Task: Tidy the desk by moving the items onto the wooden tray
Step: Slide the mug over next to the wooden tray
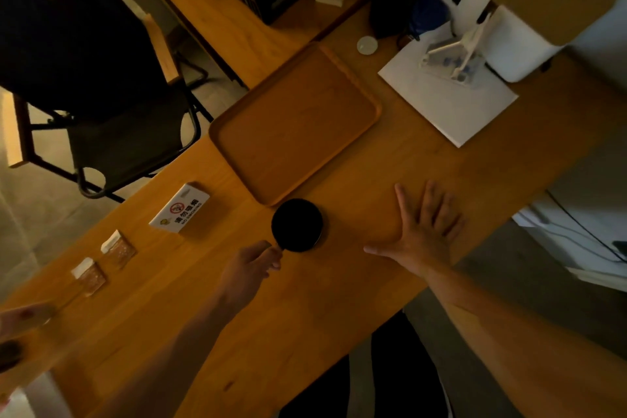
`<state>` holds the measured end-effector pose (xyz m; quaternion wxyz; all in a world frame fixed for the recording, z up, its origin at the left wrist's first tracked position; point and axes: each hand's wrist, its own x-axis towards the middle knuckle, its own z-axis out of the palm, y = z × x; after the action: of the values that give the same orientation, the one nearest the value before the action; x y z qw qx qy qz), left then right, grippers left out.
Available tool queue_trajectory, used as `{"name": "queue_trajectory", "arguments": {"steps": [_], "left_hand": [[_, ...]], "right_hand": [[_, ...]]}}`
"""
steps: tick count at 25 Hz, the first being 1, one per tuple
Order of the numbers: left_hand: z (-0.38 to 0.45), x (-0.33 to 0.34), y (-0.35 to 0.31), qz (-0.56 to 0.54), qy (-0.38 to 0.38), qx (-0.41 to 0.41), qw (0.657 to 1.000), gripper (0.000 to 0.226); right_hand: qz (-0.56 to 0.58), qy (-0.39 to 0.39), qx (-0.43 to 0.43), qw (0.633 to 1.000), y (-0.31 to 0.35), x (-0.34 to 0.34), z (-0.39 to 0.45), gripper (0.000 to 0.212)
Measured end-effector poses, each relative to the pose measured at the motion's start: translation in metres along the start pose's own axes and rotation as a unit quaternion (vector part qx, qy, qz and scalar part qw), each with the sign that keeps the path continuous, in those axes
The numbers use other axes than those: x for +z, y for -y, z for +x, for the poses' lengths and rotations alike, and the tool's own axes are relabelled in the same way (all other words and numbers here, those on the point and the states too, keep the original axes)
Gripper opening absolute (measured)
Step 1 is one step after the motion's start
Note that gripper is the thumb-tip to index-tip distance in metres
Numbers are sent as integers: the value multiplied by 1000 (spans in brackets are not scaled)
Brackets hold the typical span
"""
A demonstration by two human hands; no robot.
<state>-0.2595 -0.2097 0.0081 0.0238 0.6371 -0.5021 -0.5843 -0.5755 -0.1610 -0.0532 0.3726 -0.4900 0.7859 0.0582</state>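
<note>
From the head view, the desk [339, 282] runs slanted across the picture, and the light is dim and yellow. The left hand [249, 268] is closed, with its fingers pinching the small handle of a black mug [297, 225]. The mug stands on the desk, just beside the near corner of the tray [295, 122], which lies at 12 o'clock from it. I cannot tell if the mug touches the tray rim. Nothing lies on the tray.

The right hand [425, 231] is at 3 o'clock from the mug, flat on the desk with palm down and fingers spread, holding nothing.

At 9 o'clock from the mug stands a white sign [179, 208] with a red no-smoking mark. Further, at 8 o'clock, are two small clear blocks [101, 263] with white tops; they are too blurred to say more.

At 1 o'clock from the tray lies a small round lid [367, 45]. At 3 o'clock from the tray is a white paper [451, 102] with a pale frame object on it, not clear. A black folding chair [135, 142] stands beside the desk at 9 o'clock from the tray.
</note>
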Motion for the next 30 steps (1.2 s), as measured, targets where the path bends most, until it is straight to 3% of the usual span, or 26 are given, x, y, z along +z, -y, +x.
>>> {"name": "queue_trajectory", "arguments": {"steps": [15,23,30], "left_hand": [[94,81,-164,40,47,100,993,36],[112,99,-181,78,14,143,986,37],[117,107,-179,72,-4,129,989,39]], "right_hand": [[10,-14,21,1000,1,3,-2,134],[13,-8,22,1000,2,1,-2,133],[9,0,24,1000,2,0,-1,133]]}}
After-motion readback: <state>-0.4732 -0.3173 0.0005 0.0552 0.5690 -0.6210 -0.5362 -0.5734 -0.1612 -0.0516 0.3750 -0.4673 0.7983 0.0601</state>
